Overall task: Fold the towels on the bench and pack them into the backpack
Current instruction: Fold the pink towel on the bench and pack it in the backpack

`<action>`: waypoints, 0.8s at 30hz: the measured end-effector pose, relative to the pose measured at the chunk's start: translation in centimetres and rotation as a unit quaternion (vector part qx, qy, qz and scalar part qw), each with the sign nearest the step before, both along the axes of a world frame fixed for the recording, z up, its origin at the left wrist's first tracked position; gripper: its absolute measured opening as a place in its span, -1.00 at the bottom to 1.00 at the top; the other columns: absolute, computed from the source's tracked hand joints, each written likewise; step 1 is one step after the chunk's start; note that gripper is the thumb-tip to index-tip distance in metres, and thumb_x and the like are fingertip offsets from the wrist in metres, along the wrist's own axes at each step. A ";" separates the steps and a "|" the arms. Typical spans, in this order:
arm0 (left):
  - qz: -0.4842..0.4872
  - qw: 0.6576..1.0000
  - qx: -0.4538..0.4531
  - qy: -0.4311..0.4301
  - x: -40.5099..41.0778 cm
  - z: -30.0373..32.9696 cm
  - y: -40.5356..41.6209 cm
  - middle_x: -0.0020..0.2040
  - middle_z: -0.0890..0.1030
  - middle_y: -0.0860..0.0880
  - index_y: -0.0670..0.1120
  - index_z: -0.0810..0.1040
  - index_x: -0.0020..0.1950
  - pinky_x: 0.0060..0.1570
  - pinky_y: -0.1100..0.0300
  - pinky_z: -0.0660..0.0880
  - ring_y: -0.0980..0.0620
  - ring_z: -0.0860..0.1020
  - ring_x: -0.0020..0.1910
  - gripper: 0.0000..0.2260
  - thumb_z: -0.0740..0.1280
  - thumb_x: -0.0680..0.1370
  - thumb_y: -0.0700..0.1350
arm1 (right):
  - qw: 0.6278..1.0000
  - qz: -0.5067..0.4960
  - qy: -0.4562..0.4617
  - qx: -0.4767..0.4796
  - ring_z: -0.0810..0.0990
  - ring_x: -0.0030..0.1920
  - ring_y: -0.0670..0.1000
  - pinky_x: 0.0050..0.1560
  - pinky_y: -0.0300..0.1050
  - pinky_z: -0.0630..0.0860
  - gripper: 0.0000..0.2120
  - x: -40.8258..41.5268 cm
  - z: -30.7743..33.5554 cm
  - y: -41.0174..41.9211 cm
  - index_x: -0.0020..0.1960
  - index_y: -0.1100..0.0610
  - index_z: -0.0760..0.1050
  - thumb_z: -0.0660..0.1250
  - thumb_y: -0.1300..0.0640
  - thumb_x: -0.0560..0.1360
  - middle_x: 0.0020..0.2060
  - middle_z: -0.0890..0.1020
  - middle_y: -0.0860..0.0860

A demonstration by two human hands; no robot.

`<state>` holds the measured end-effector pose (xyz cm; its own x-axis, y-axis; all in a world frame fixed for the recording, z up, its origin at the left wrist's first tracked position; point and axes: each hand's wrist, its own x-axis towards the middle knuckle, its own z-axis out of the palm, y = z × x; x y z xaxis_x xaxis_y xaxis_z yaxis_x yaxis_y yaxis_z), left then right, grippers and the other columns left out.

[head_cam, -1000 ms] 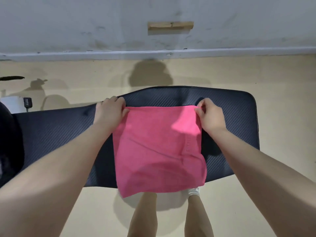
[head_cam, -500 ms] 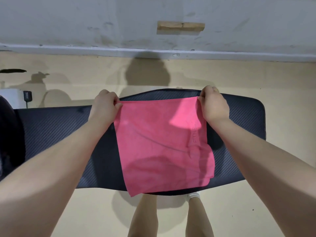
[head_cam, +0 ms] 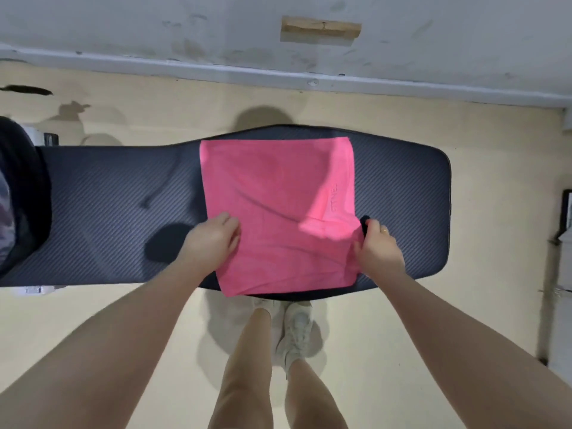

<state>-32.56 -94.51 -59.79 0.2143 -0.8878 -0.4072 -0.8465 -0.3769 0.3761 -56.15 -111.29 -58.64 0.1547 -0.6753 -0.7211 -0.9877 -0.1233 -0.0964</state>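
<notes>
A pink towel (head_cam: 278,212) lies spread across the black padded bench (head_cam: 108,196), its near edge hanging slightly over the bench's front. My left hand (head_cam: 213,239) grips the towel's left edge about two thirds of the way toward me. On the opposite edge, at the same height, my right hand (head_cam: 377,246) pinches the cloth, which is lifted a little there. A dark bag with a camouflage patch (head_cam: 21,193), probably the backpack, sits on the bench's left end, cut off by the frame.
A grey wall with a wooden block (head_cam: 320,27) runs behind the bench. My legs and white shoes (head_cam: 294,329) stand on the yellow floor just in front of it. Some dark and white objects (head_cam: 565,243) line the right edge.
The towel has been laid flat with its far edge at the back of the bench. Both hands let go of the far corners and slid toward me to the side edges.
</notes>
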 end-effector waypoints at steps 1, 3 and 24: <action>-0.027 1.000 0.005 -0.001 -1.3 -0.1 0.7 -0.35 0.49 -0.13 -0.19 0.51 -0.27 -0.56 0.16 0.40 -0.12 0.49 -0.50 -0.79 0.53 0.28 -0.23 | 1.000 -0.005 0.002 -0.002 0.41 0.20 0.26 0.17 0.15 0.37 -0.66 -0.7 -0.2 0.6 0.28 0.22 0.28 0.16 0.12 0.54 0.19 0.46 0.22; -0.059 0.998 0.014 -0.010 -3.7 -0.6 2.2 -0.38 0.49 -0.10 -0.17 0.52 -0.30 -0.57 0.21 0.38 -0.09 0.48 -0.52 -0.72 0.59 0.19 -0.16 | 0.999 -0.038 0.001 -0.007 0.39 0.20 0.26 0.16 0.12 0.36 -0.70 -1.4 -0.7 1.5 0.19 0.24 0.32 0.18 0.10 0.54 0.13 0.50 0.23; 0.060 0.991 -0.035 -0.113 -7.5 -0.5 8.0 -0.28 0.50 -0.16 -0.22 0.48 -0.18 -0.55 0.17 0.28 -0.16 0.52 -0.39 -0.89 0.22 0.47 -0.19 | 0.979 -0.130 -0.146 -0.062 0.52 -0.06 0.15 -0.11 -0.12 0.34 -0.91 -4.2 -3.3 3.4 -0.23 0.15 0.44 0.29 0.17 0.43 -0.17 0.60 0.13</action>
